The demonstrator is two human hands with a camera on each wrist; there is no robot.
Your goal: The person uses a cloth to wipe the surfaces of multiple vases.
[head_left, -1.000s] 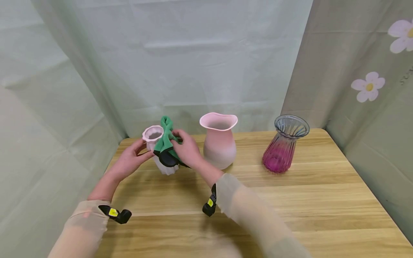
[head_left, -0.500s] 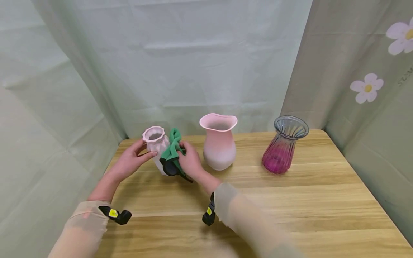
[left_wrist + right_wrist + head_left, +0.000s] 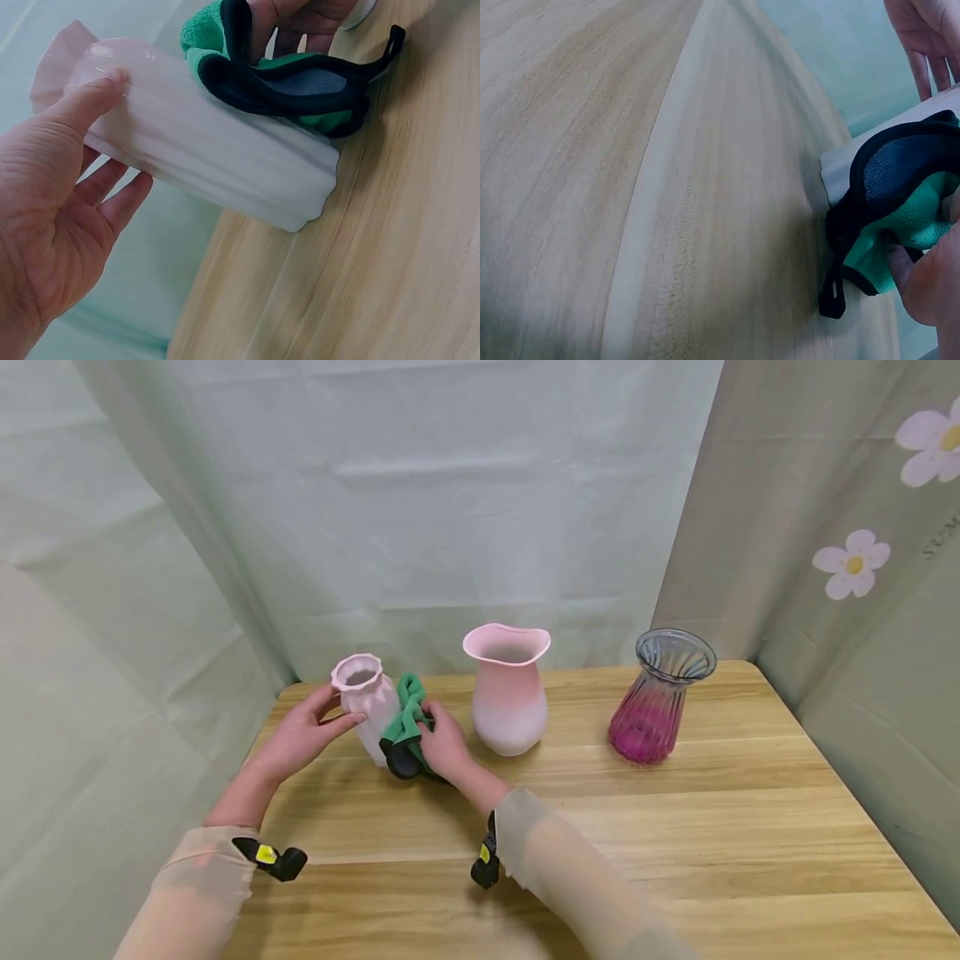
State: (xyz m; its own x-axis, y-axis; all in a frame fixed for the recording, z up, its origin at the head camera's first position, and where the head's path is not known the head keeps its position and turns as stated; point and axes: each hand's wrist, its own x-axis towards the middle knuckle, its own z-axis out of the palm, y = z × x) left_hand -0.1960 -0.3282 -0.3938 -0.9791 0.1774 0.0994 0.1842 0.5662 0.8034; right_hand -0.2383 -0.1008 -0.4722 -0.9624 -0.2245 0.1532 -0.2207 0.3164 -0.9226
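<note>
A small ribbed vase, white with a pale pink tint (image 3: pixel 372 703), stands at the left of the table. My left hand (image 3: pixel 298 737) grips it below the scalloped rim, thumb on the near side and fingers behind, as the left wrist view shows. A green cloth with black edging and a dark grey patch (image 3: pixel 406 727) is bunched in my right hand (image 3: pixel 447 748). Its folds lie against the vase's right side. In the left wrist view, the cloth (image 3: pixel 311 81) covers part of the vase's lower wall (image 3: pixel 225 161). The right fingertips are partly hidden in the folds.
Just right of my right hand stands a pink-to-white vase with a wavy rim (image 3: pixel 510 710). Farther right is a ribbed glass vase, grey above and magenta below (image 3: pixel 652 714). The wooden table (image 3: pixel 712 852) ends at a pale curtain (image 3: pixel 480 510) behind.
My right hand has moved the cloth down and slightly right along the vase, from near its rim to its lower side. The left hand keeps its grip in the same place.
</note>
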